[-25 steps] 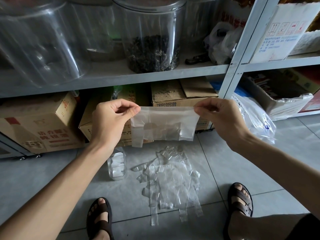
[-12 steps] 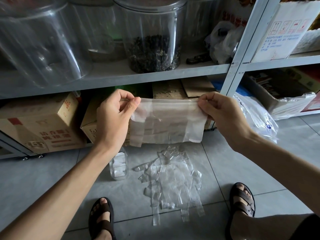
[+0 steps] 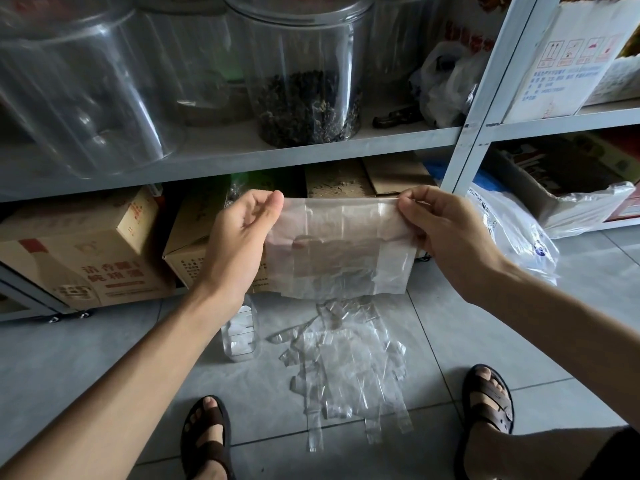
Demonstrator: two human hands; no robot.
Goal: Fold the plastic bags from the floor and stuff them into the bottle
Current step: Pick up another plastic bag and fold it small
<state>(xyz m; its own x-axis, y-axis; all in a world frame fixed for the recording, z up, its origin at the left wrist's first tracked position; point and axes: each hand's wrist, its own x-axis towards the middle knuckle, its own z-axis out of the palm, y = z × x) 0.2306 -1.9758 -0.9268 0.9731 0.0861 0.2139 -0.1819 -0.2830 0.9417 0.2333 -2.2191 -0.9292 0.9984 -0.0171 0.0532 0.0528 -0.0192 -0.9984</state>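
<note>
head-worn view, forward and downward, close above hands (image 3: 343,237)

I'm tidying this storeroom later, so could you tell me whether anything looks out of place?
Only the loose heap of clear plastic bags, sprawled on the grey tiled floor beside the clear plastic bottle. The left hand and right hand pinch one translucent folded bag by its top edge. Nothing looks spilled or damaged.
</note>
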